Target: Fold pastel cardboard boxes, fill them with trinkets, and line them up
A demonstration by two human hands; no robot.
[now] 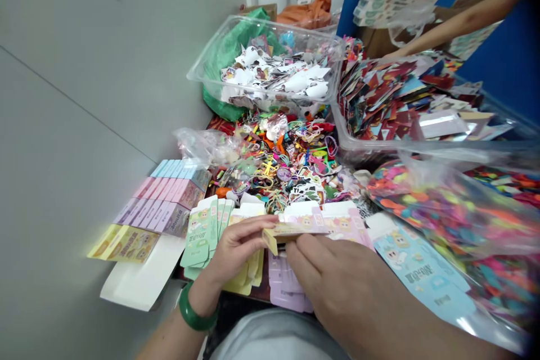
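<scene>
A small yellow carton [301,229] with an open end flap is held on its left side by my left hand [238,244], thumb below and fingers above. My right hand [337,270] has its fingers curled together against the carton's near side; the fingertips are hidden, and I cannot make out what they hold. Beneath my hands lie flat purple cartons [289,287] and yellow cartons [242,281]. Flat green cartons [200,236] fan out left of my left hand. Pink cartons [346,222] lie behind my right hand, blue cartons [415,261] to its right.
Finished-looking boxes [158,197] stand in coloured rows at left, above a white card flap [141,273]. Small trinkets [282,163] heap behind my hands. Clear bins [198,67] hold paper cutouts and cards. A bag of colourful pieces [455,208] lies right. Another person's arm [459,19] reaches in.
</scene>
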